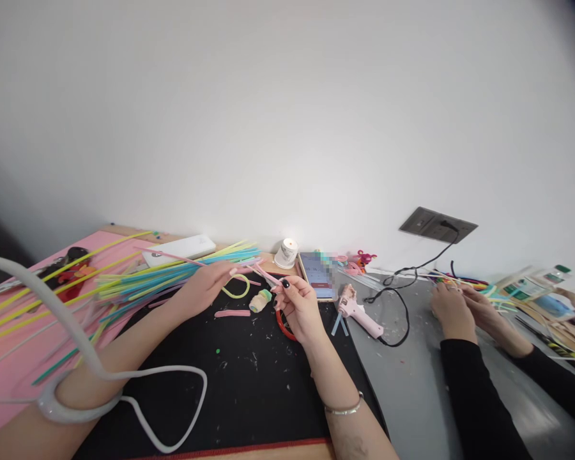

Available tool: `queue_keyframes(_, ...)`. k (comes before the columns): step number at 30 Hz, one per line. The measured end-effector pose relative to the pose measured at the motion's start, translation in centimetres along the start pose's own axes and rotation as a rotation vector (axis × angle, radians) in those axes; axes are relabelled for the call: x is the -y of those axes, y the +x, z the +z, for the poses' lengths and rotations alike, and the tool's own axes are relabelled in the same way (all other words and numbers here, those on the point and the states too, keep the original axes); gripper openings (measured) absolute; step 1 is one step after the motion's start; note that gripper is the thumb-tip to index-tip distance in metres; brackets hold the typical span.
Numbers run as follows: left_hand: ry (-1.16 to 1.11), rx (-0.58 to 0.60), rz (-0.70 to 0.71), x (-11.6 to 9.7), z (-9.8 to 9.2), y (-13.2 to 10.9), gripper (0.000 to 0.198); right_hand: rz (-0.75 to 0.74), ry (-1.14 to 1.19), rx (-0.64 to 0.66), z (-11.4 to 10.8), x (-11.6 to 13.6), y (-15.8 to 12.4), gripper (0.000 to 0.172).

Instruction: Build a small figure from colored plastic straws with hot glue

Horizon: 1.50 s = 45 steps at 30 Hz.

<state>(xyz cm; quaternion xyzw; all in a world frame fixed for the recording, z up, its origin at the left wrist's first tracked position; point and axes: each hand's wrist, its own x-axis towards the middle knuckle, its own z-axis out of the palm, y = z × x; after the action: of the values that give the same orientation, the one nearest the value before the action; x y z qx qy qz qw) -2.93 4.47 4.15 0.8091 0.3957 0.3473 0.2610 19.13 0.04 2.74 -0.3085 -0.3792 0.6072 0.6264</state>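
A long pink pipe cleaner point(184, 257) runs into my left hand point(215, 281), whose fingers are pinched on it. Its free end sticks out to the left over the pile. My right hand point(299, 306) pinches a pink stretch just across from the left fingertips; whether both are one piece, I cannot tell. Below the hands on the black mat point(249, 396) lie a yellow pipe cleaner loop point(237, 295), a short pink piece point(232, 314) and a small cream-and-green fuzzy piece point(259, 301). A red ring-shaped handle point(284, 327) shows partly behind my right hand.
Colourful pipe cleaners point(158, 278) are heaped at left. A white cable point(76, 319) loops before my left arm. Behind stand an upturned paper cup point(286, 254) and a tablet point(316, 276). A pink glue gun point(361, 314) is beside them, and a co-worker's hands point(453, 313) are at right.
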Motion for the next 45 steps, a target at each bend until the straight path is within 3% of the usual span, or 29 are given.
queue_keyframes(3,-0.108,-0.201,-0.126,0.3,0.0,-0.1,0.037,0.014,-0.044,0.035,-0.1,-0.2,-0.1,0.02)
queue_keyframes(6,-0.318,-0.311,-0.17,0.5,0.3,-0.2,0.029,0.044,-0.16,0.098,0.0,-0.5,-0.2,0.021)
queue_keyframes(10,-0.436,-0.213,-0.171,0.0,1.0,-0.3,0.017,0.056,-0.327,0.134,0.7,-0.9,-0.6,0.018)
queue_keyframes(15,-0.397,0.006,-0.16,-0.9,1.8,-0.5,0.026,0.064,-0.429,0.114,1.3,-1.6,-0.9,0.015)
queue_keyframes(21,-0.3,0.053,-0.129,-0.5,2.4,-0.4,0.025,0.064,-0.389,0.064,0.8,-2.5,-0.6,0.034)
queue_keyframes(25,-0.287,0.098,-0.072,-0.5,2.6,-0.4,0.023,0.055,-0.39,0.044,0.8,-2.2,-0.5,0.028)
queue_keyframes(31,-0.346,0.098,-0.099,0.0,3.1,-0.5,0.024,0.041,-0.315,-0.033,0.7,-2.1,-0.4,0.022)
queue_keyframes(35,-0.33,-0.025,-0.052,0.4,3.2,-0.4,0.02,0.045,-0.258,-0.095,0.5,-1.9,-0.3,0.024)
queue_keyframes(40,-0.15,-0.111,0.083,0.4,2.8,-0.5,0.02,0.074,-0.17,-0.057,0.5,-1.6,-0.2,0.033)
queue_keyframes(45,-0.125,-0.137,0.068,-0.2,2.6,-0.6,0.019,0.075,-0.092,-0.017,0.5,-1.3,-0.3,0.04)
